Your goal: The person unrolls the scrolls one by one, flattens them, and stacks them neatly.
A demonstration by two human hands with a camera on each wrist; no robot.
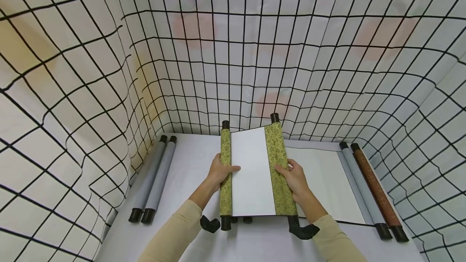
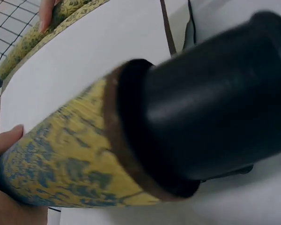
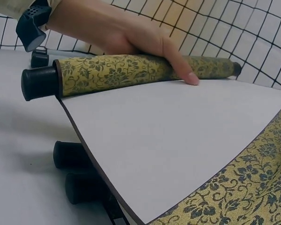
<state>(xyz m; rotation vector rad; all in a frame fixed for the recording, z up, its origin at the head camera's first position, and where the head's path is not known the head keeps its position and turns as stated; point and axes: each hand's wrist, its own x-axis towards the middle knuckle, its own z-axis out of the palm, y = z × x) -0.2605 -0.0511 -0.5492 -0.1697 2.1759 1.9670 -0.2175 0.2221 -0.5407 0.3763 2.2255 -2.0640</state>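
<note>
A hanging scroll with yellow-green floral brocade and white paper (image 1: 252,173) is held partly unrolled above the table, its black-knobbed rollers at either side. My left hand (image 1: 219,172) grips the left brocade roll (image 3: 131,72), with the thumb over the edge of the paper. On the right brocade end (image 1: 279,173), my right hand (image 1: 296,178) holds on with its thumb on the front and fingers behind. Close to the left wrist camera, a black roller knob (image 2: 215,98) covers much of the view. Two more black knobs (image 3: 72,155) show beneath the held scroll.
Two grey rolled scrolls (image 1: 160,177) lie along the left of the white table (image 1: 193,153). On the right, an unrolled white sheet (image 1: 327,181) ends at a grey roller (image 1: 364,189), with a reddish-brown roll (image 1: 378,191) beside it. Black netting (image 1: 247,43) surrounds the table's back and sides.
</note>
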